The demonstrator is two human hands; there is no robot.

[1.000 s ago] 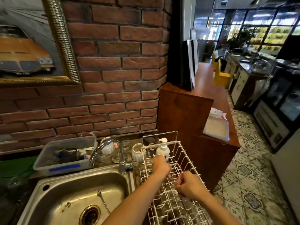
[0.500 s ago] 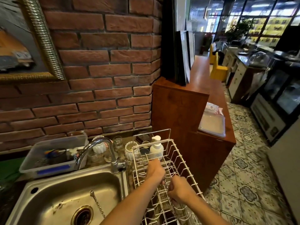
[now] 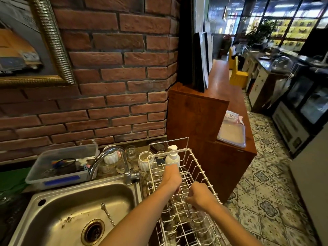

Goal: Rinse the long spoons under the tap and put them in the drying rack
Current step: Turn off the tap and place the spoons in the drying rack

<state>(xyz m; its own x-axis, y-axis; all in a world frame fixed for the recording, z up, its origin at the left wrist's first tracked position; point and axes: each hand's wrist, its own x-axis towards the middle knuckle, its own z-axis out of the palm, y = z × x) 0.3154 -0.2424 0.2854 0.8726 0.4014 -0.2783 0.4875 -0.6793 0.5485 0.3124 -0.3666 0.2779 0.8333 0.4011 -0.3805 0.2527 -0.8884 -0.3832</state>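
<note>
Beside the sink [image 3: 53, 210], both curled hands, left hand [image 3: 171, 178] and right hand [image 3: 199, 196], reach into the drying rack [image 3: 198, 167]; contents unclear.

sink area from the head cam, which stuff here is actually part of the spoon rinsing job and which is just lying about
Part of the job:
- tap
- sink
- drying rack
- left hand and right hand, both over the rack; no spoon is clearly visible

Just lying about:
- soap pump bottle
- plastic tub
- white ribbed cups
- framed picture

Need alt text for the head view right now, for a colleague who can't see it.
Both hands, left hand and right hand, reach into the white wire drying rack right of the steel sink; no spoons are discernible. The tap shows no water.
</note>
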